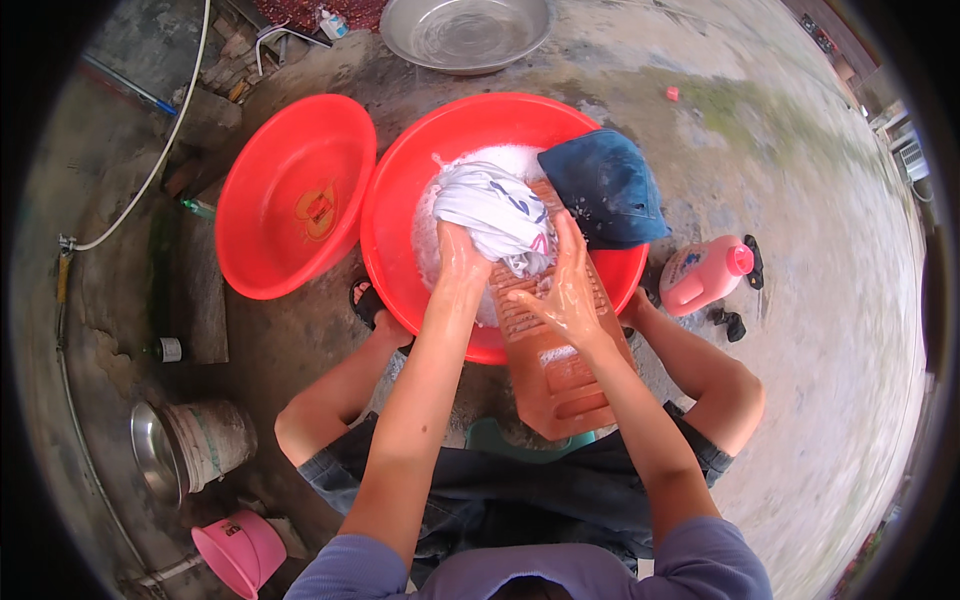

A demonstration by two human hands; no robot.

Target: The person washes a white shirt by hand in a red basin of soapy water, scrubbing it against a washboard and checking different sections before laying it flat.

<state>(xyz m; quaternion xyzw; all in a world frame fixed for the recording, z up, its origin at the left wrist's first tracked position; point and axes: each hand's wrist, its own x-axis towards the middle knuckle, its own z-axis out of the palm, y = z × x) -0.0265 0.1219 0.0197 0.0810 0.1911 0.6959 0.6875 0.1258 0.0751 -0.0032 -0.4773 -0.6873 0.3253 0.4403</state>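
Observation:
A wet white garment [490, 212] with dark and pink printed marks is bunched over the suds in the large red basin [400, 290]. My left hand [458, 262] grips its near left side, the fingertips hidden in the fabric. At the garment's right edge my right hand [568, 295] has its thumb and fingers spread, wet and soapy, above the ridged surface of a brown washboard [565, 385]. The washboard leans into the basin, its lower end towards me. On the basin's right rim hangs a wet blue cap [605, 190].
An empty red basin [285, 205] tilts against the left side. Beyond stands a metal basin [465, 35]. To the right sits a pink detergent bottle [700, 278]; a pink bucket [240, 553] and a pale bucket [212, 440] are lower left. A hose [165, 160] runs along the left.

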